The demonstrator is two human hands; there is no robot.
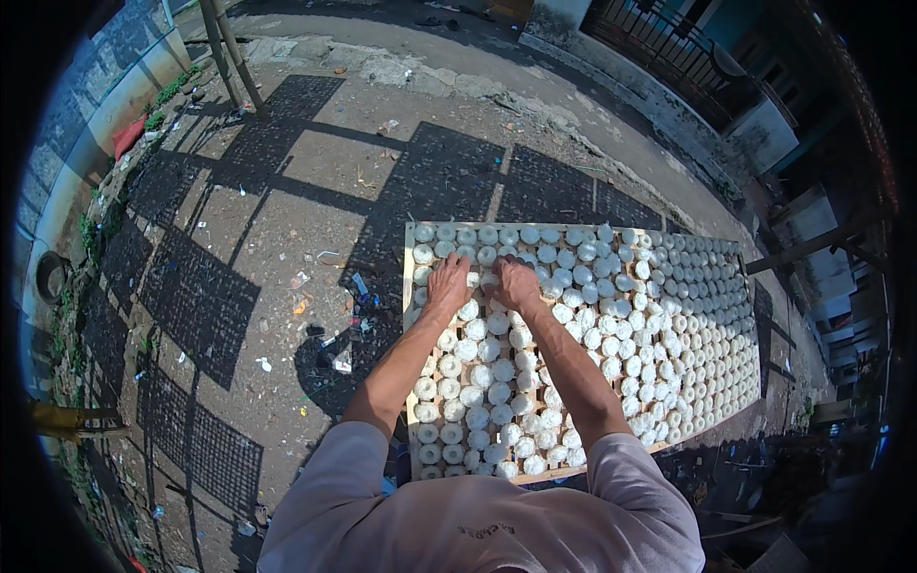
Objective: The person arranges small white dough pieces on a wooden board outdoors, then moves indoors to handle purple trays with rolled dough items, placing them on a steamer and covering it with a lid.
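A wide slatted wooden rack stretches out before me, covered with rows of round white cracker-like discs. Some discs are ring-shaped with a hollow middle; others look rough and frilly. Near the rack's far left corner, my left hand is closed, its bent fingertips on a disc. Close beside it on the right, my right hand curls its fingers down on the discs as well. The backs of both hands partly hide what the fingertips grip. Toward the right side, the discs sit in tighter rows, and some in the middle overlap.
Grid-like rack shadows fall over the dirt ground on the left, where litter is scattered. Bamboo poles stand at the upper left near a pale wall. A paved lane and a house with a dark metal fence lie beyond.
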